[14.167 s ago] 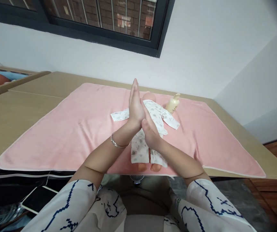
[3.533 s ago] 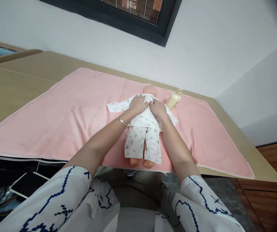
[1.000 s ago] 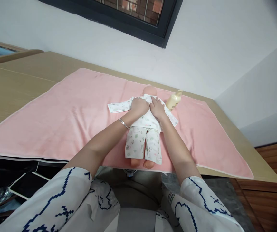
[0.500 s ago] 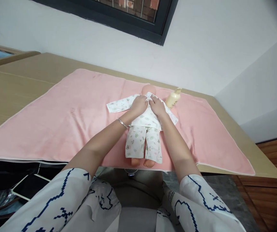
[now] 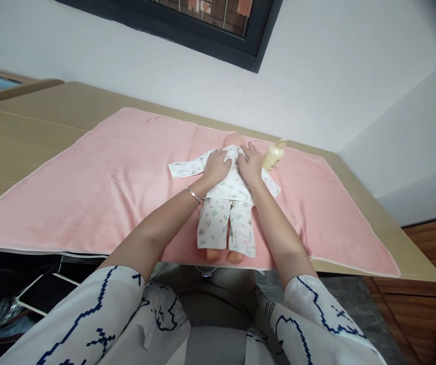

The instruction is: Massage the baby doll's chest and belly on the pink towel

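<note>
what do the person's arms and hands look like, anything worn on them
The left hand and right hand are gloveless. Both arms emerge from wide white sleeves printed with jagged dark blue lines. A slim silver-coloured bangle circles the left wrist only.

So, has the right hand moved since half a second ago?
Yes: the right hand has shifted outward from the doll's midline, its fingertips now nearer the pump bottle.

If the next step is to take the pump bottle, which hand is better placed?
Probably the right hand: it lies close beside the pump bottle, while the left hand rests farther away on the white top.
</note>
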The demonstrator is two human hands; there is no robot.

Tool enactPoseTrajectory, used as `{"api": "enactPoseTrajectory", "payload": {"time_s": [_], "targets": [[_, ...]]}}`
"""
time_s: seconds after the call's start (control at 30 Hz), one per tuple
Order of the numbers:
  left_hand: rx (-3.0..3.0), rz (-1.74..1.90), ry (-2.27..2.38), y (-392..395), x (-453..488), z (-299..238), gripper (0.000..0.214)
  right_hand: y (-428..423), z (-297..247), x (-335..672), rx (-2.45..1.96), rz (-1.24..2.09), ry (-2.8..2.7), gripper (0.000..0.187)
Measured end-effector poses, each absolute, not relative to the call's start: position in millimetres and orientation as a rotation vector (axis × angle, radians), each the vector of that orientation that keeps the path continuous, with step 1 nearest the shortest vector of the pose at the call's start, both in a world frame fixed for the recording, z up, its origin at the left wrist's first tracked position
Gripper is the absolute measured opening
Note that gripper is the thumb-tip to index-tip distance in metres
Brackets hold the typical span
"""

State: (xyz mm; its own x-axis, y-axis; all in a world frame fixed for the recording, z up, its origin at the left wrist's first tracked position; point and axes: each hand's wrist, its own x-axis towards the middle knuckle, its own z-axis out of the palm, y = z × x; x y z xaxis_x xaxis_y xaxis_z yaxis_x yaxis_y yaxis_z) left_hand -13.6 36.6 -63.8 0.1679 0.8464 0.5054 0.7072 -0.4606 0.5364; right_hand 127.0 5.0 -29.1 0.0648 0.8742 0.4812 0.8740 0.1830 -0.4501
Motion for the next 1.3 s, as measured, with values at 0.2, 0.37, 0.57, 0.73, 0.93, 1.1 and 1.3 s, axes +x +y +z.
{"api": "enactPoseTrajectory", "payload": {"time_s": [0.2,0.37,0.57,0.73,0.93,1.1,1.3], "targets": [[2.253,1.176,1.502,36.4,-16.0,-66.6,0.038,-1.4,-26.9,117.9,-1.629,0.057,-1.886,0.051],[2.248,1.189,1.497,35.5,-16.3,-66.6,0.038,-6.4,-12.3,119.9,-1.597,-0.040,-1.788,0.054],[2.240,1.181,1.497,33.2,-16.1,-63.5,0.040,2.6,-26.9,122.2,-1.603,0.111,-1.946,0.051],[2.232,1.202,1.478,34.3,-16.9,-66.0,0.040,1.6,-18.4,127.1,-1.545,0.085,-1.851,0.055],[2.215,1.181,1.492,32.3,-16.4,-63.6,0.041,2.5,-29.1,126.5,-1.605,0.071,-1.904,0.053],[2.217,1.158,1.516,32.2,-16.0,-62.1,0.043,7.8,-36.5,124.1,-1.614,0.097,-1.965,0.050],[2.167,1.288,1.414,23.2,-16.9,-44.1,0.041,9.0,-6.1,156.1,-1.631,-0.060,-1.684,0.058]]}}
